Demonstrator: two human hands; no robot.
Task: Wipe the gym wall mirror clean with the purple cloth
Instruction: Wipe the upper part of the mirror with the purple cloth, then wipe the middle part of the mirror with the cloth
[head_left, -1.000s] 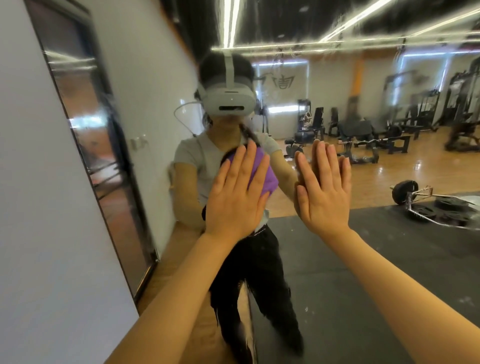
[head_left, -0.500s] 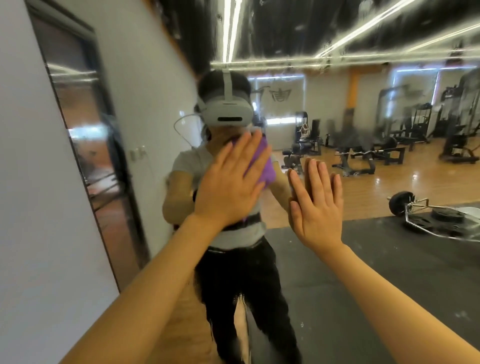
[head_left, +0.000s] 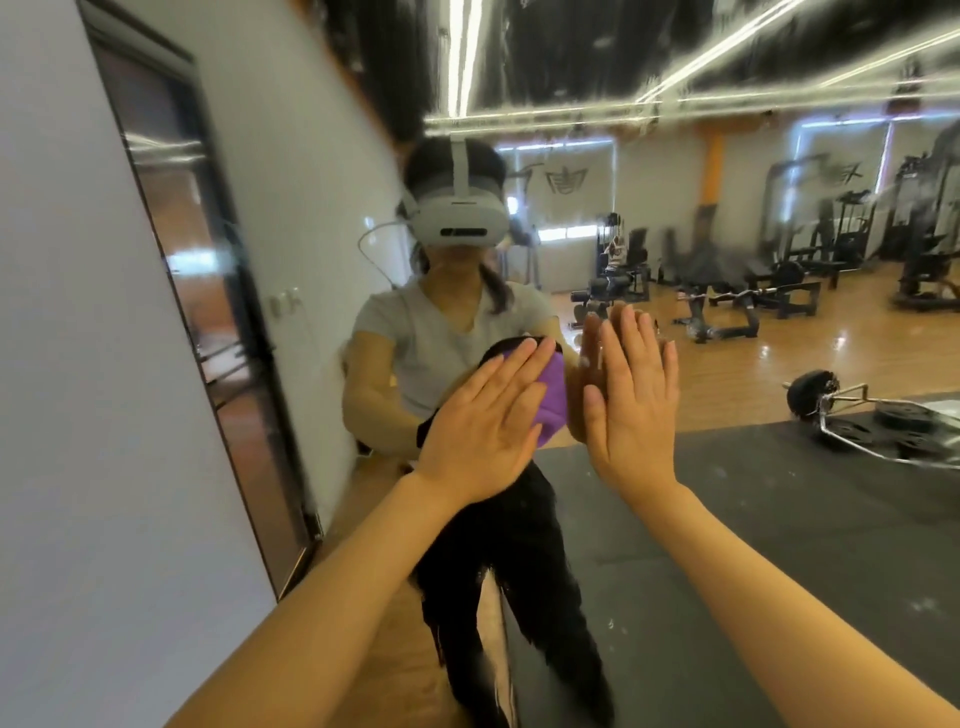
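Gym mirror (head_left: 727, 519), left hand (head_left: 483, 421) flat pressing purple cloth (head_left: 707, 397), long axis upright

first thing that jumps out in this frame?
Two flat hands at centre, pressed to the mirror: the left hand pins the purple cloth against the glass, the right hand lies bare beside it. Behind them the person's headset reflection sits upper centre, with a barbell on the reflected floor at right.

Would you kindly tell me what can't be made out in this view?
- Purple cloth: mostly hidden under the left hand, head view.
- Right hand palm contact with the mirror: hidden by the hand's own back.
- Mirror's right part: cut off by the frame edge.
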